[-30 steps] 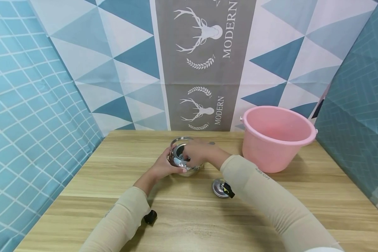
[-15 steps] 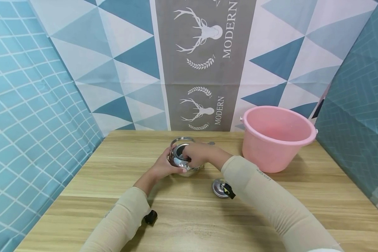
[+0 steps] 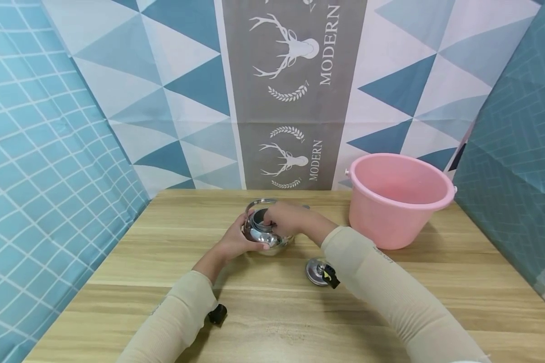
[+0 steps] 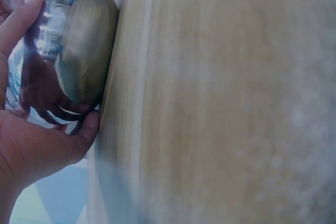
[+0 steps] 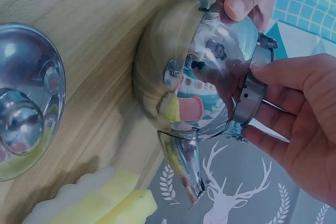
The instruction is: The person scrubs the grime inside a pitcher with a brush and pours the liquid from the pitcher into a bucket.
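Note:
A shiny metal teapot (image 3: 265,242) with a hoop handle (image 3: 259,202) stands on the wooden table. My left hand (image 3: 236,239) holds its body from the left, thumb along the near side. In the right wrist view, the thumb and fingers of my right hand (image 5: 299,108) pinch a perforated metal strainer (image 5: 252,95) at the teapot's mouth. Its wall shows above the opening; the lower part is hidden inside. The spout (image 5: 181,166) points away to the right side. Nearer me, the round metal lid (image 3: 314,272) with its knob rests on the table.
A pink bucket (image 3: 399,201) stands at the back right. A white and yellow scalloped object (image 5: 100,198) lies beside the teapot, hidden behind my right arm in the head view. A patterned backdrop closes off the table's rear.
The strainer has risen slightly in the teapot's mouth, with more of its grey wall showing. My right hand has shifted a little with it; my left hand keeps its hold.

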### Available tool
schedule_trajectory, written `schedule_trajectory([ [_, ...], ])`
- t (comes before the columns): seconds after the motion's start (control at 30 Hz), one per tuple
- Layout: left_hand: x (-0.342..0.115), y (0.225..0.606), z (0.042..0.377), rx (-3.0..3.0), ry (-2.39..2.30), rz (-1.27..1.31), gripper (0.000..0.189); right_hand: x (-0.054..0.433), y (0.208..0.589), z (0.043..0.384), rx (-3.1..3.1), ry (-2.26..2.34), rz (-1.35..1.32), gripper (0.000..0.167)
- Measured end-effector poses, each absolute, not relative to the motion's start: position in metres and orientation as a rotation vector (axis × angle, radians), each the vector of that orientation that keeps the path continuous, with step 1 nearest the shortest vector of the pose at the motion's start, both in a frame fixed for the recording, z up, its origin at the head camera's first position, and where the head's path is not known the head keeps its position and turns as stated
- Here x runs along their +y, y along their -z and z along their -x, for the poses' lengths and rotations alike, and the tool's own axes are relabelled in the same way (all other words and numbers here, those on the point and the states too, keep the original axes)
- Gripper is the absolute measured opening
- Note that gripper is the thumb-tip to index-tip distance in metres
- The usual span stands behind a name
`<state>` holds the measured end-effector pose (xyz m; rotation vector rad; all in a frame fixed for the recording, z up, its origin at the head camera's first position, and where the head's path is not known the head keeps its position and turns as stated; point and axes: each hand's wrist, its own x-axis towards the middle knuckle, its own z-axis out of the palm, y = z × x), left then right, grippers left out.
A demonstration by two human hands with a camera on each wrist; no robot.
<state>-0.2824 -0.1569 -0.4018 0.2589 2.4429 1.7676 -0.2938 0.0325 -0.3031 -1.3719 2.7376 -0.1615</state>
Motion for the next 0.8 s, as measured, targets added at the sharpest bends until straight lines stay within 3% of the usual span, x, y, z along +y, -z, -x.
schedule_trajectory([
  [0.8, -0.155, 0.402, 0.282, 2.452, -1.771, -0.241, 0.112, 0.049, 0.308, 0.286, 2.978, 0.181, 1.644, 0.016],
])
